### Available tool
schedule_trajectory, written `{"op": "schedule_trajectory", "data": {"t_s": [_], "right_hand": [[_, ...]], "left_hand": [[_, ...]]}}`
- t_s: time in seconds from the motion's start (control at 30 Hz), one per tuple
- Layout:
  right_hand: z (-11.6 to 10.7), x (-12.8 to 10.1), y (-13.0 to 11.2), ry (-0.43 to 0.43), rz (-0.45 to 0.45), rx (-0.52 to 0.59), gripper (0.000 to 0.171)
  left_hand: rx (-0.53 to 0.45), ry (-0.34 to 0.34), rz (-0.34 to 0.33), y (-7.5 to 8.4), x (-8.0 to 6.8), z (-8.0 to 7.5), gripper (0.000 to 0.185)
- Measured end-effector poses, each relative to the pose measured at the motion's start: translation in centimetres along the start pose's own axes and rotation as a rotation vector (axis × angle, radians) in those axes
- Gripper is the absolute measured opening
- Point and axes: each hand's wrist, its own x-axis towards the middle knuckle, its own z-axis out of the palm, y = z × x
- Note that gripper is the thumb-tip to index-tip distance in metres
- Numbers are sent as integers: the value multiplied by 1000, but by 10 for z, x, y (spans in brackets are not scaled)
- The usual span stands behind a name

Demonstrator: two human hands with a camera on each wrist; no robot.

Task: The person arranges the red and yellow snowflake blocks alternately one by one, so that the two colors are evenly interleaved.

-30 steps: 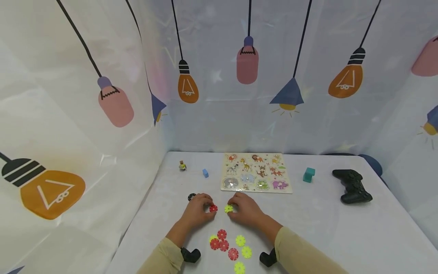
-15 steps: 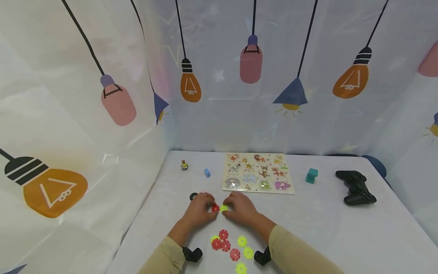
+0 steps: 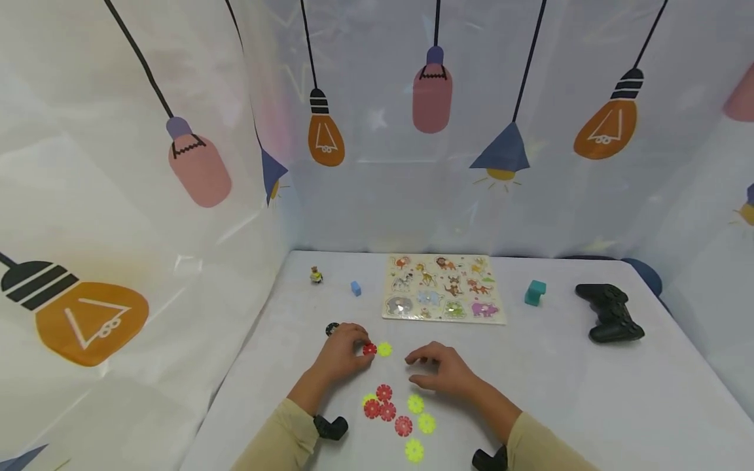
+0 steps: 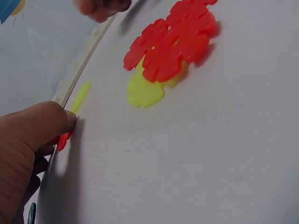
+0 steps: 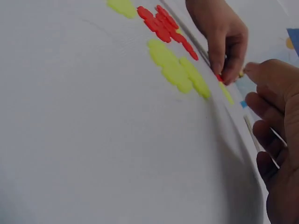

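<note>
My left hand pinches a red snowflake disc against the white table; a yellow disc lies right beside it, touching or joined, I cannot tell which. In the left wrist view the thumb sits on the red disc. My right hand hovers a little right of the pair, fingers loosely curled and holding nothing. Closer to me lies a pile of red discs and yellow discs; the right wrist view shows the pile and my left hand.
An animal puzzle board lies behind the hands. A black game controller and a teal block sit to the right. A small blue block, a tiny figurine and a black disc sit at left. Curtains enclose the table.
My right hand brought the yellow disc up to the red one, let it go and drew back to the right. The left hand stayed on the red disc.
</note>
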Motion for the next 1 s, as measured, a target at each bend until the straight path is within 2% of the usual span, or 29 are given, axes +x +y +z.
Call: {"op": "schedule_trajectory", "data": {"t_s": [0.13, 0.3, 0.4, 0.67, 1.0], "right_hand": [[4, -5, 1, -41, -89, -2, 33], [15, 2, -1, -111, -184, -34, 35], [21, 5, -3, -134, -189, -52, 35], [23, 5, -6, -179, -129, -77, 35], [15, -2, 1, -162, -176, -125, 37]], "left_hand": [[-9, 21, -31, -1, -5, -1, 22], [-32, 23, -61, -1, -7, 2, 24], [-55, 10, -67, 0, -7, 5, 25], [-53, 13, -59, 0, -4, 11, 26], [-50, 4, -73, 3, -4, 4, 25]]}}
